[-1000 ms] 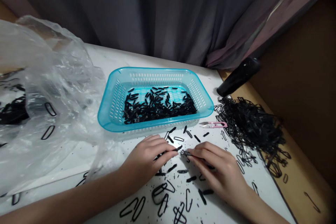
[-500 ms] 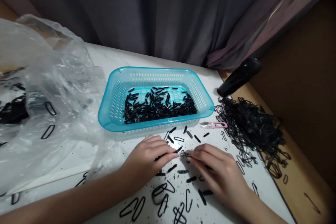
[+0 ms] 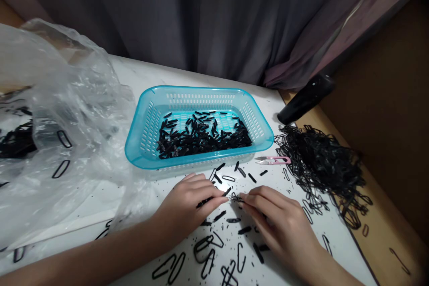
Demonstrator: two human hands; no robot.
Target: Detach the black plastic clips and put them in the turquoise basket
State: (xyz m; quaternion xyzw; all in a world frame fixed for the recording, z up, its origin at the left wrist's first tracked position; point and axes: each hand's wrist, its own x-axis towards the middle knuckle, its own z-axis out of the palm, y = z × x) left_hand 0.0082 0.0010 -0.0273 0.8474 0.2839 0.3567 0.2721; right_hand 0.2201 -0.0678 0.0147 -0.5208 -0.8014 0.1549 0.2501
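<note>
Over the white tabletop, my left hand (image 3: 197, 199) pinches a small black strip (image 3: 227, 191) between thumb and forefinger, its tip sticking out. Close by on the right, my right hand (image 3: 278, 214) is closed in a pinch on a small black piece (image 3: 236, 197), too small to make out well. The fingertips of both hands are a short gap apart. Around them lie loose black strips (image 3: 252, 178) and thin black loops (image 3: 229, 178). Nearer to me rest several larger black loops (image 3: 208, 262), among dark crumbs.
Behind my hands stands a blue plastic basket (image 3: 134, 152) holding many black strips. Pink-handled thread snips (image 3: 273, 160) lie to its right, beside a heap of black loops (image 3: 321, 165). A black cylinder (image 3: 304, 98) is behind the heap. A clear plastic bag (image 3: 83, 94) covers the left side.
Both hands keep almost the same place and pinch. My right hand has shifted very slightly down. The basket and loose pieces lie as before.
</note>
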